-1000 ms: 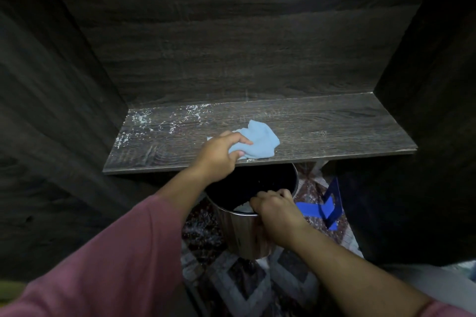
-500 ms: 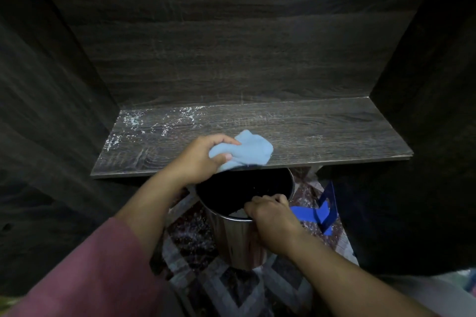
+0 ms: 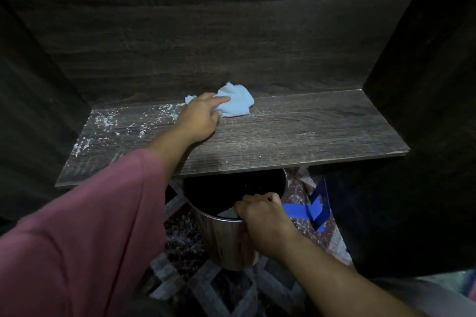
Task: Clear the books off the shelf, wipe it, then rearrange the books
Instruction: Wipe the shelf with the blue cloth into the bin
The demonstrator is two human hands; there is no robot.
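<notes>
left hand (image 3: 199,121) grips blue cloth (image 3: 237,103) at shelf (image 3: 309,131) back; right hand (image 3: 262,219) grips rim of bin (image 3: 221,242).

Dim, underexposed overall. Light falls from above-front onto the shelf (image 3: 296,134); side walls near black. Wide-angle bending at edges, soft grainy detail.
</notes>
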